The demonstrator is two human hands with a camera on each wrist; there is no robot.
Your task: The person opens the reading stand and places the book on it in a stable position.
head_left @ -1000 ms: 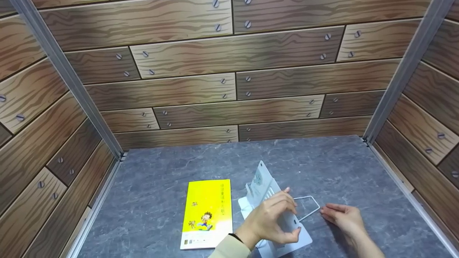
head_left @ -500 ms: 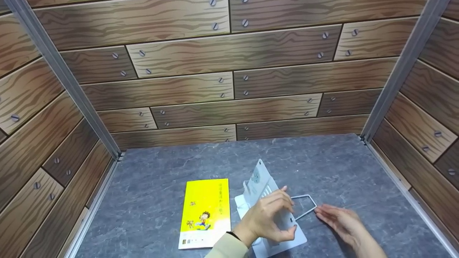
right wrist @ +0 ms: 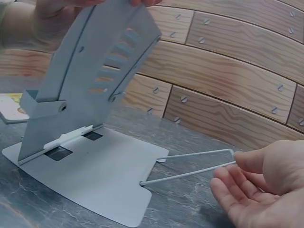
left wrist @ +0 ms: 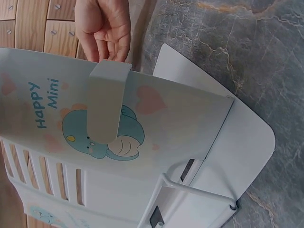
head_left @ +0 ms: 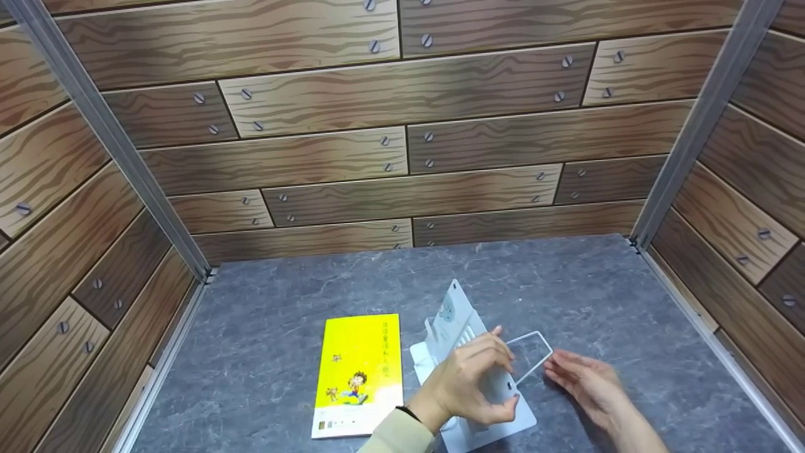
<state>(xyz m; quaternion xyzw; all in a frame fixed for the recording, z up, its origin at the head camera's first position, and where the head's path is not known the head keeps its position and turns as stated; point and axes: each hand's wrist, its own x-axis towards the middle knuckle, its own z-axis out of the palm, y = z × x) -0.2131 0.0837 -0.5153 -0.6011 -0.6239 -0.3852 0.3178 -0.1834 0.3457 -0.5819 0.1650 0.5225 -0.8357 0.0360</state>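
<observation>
My left hand [head_left: 468, 380] grips the upright panel of a pale metal book stand [head_left: 454, 314] by its upper edge, thumb on the near side. In the right wrist view its flat base plate [right wrist: 109, 166] lies on the table, the panel tilted above it. A bent wire support leg [right wrist: 190, 174] reaches out from the base. At the corner of that wire, my right hand [right wrist: 270, 185] pinches it between thumb and fingers. The left wrist view shows the panel's printed front [left wrist: 114, 128] with a blue cartoon dinosaur. A hand [left wrist: 107, 33] shows past the panel there.
Left of the stand lies a yellow book [head_left: 361, 358], cover up, on the dark grey table [head_left: 277, 302]. Wood-patterned walls [head_left: 339, 151] with metal corner posts [head_left: 682, 135] enclose the table's back and sides.
The right hand has raised the outer end of the wire leg slightly. The left hand stays at the panel. The head view has shifted a little.
</observation>
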